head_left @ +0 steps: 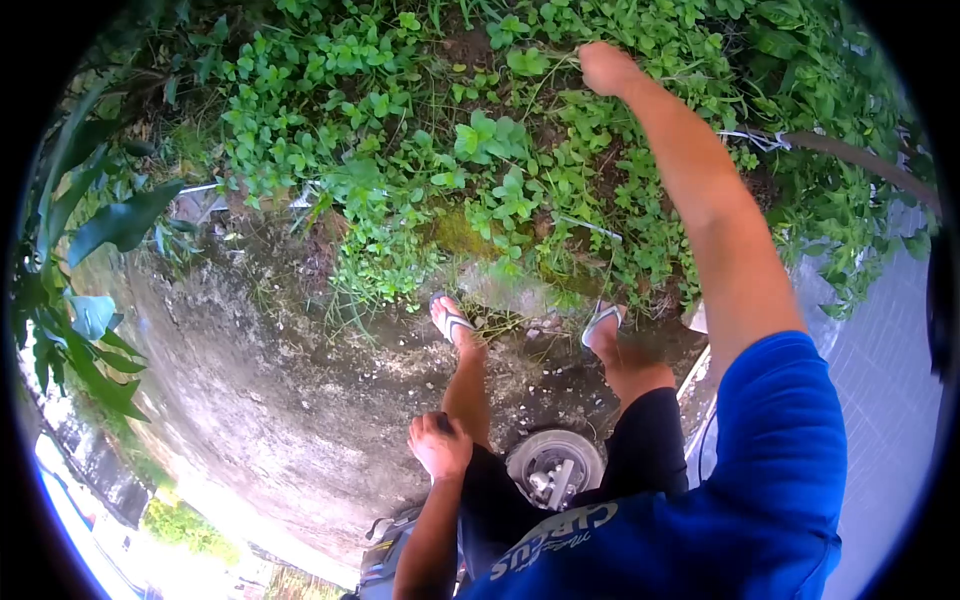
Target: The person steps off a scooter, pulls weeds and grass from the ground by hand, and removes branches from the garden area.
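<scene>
My right hand [606, 70] reaches far forward into the green leafy plants [490, 138] at the top of the view. Its fingers are closed around thin stems or grass [562, 57] at its left side. Low in the view, my left hand [440, 446] is near my knee, its fingers curled around a small dark object [444, 424] that I cannot make out. The plants grow in dark soil behind a mossy stone edge [500, 285].
Below me a round container [556, 468] holds pale items. My sandalled feet stand on rough, pebbly concrete [270, 400]. A branch [860, 155] with a white tie juts in at the right, above grey paving [885, 370]. Broad leaves [120, 225] hang at the left.
</scene>
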Motion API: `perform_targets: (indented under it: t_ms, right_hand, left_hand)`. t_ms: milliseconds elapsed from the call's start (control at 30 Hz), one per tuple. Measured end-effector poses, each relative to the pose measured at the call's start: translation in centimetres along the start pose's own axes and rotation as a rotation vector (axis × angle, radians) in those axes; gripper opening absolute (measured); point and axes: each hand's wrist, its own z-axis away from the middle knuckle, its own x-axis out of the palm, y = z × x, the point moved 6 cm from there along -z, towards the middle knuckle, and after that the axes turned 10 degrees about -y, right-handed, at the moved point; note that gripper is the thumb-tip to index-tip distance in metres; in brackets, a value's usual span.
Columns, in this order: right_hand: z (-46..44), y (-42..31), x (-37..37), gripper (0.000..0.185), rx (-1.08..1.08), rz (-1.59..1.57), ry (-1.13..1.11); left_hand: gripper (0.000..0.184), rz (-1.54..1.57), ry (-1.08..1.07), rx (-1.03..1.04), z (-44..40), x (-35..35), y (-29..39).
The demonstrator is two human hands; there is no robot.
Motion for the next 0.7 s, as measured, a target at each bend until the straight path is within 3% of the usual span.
perform_targets:
  t_ms: [33, 133, 267, 300, 400, 467, 533, 600, 667, 700]
  right_hand:
    - [-0.1, 1.1, 0.2, 0.023, 0.015, 0.004, -0.062]
    - [1.5, 4.6, -0.7, 0.018, 0.011, -0.371, -0.039]
    - [3.1, 5.6, -4.2, 0.024, 0.051, -0.755, 0.190]
    - [6.1, 3.3, -6.8, 0.030, 0.005, -0.930, 0.263]
    - [6.5, 2.2, -11.0, 0.033, -0.043, -0.978, 0.260]
    - [10.3, -0.5, -16.1, 0.033, -0.261, -0.984, 0.606]
    - [11.7, -1.7, -17.3, 0.019, -0.371, -1.307, 0.490]
    - [15.2, -3.3, -19.8, 0.018, -0.400, -1.206, 0.476]
    - [16.0, -3.5, -20.9, 0.021, -0.495, -1.227, 0.302]
    - [18.0, -5.3, -18.9, 0.032, -0.418, -0.743, 0.432]
  left_hand:
    - [0.014, -0.002, 0.010, 0.012, 0.0, 0.0, 0.2]
    - [0.015, 0.002, 0.011, 0.028, 0.0, 0.8, -0.2]
    - [0.017, -0.023, -0.031, 0.018, -0.5, 0.7, 0.6]
    - [0.017, -0.034, -0.059, 0.002, -0.4, 0.7, 0.4]
    - [0.019, -0.043, -0.053, -0.004, -0.7, 0.8, 0.5]
    - [0.020, -0.051, -0.050, -0.008, -0.4, 1.0, 0.1]
    - [0.021, -0.055, -0.067, -0.027, -0.2, 1.6, -0.2]
    - [0.020, -0.067, -0.087, -0.030, 0.6, 1.2, 0.0]
    - [0.020, -0.049, -0.053, -0.030, -0.4, 1.4, 0.8]
    - [0.019, -0.044, -0.044, -0.035, -0.1, 1.5, 0.5]
